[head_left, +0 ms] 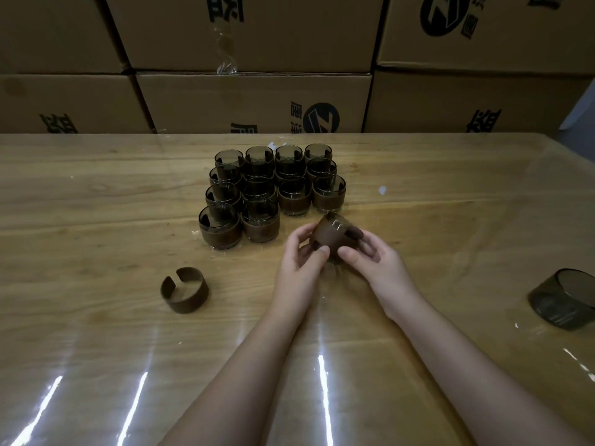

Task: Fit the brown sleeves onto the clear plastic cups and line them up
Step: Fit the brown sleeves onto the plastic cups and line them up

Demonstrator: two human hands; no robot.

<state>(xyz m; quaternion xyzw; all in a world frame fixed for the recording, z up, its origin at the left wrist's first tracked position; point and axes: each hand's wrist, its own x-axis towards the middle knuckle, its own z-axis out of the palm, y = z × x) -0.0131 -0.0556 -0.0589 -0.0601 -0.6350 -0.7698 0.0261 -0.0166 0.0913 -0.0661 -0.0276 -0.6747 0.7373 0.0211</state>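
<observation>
sleeved cup [335,236] tilted, mouth facing away

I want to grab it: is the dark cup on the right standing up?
No, the dark see-through plastic cup lies tipped on its side, mouth facing up-right.

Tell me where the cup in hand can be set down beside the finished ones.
Bare table lies in front of the two shorter right columns of the sleeved cups, just beyond the cup in hand. Also open: between loose sleeve and bare cup. The block itself is packed tight.
</observation>
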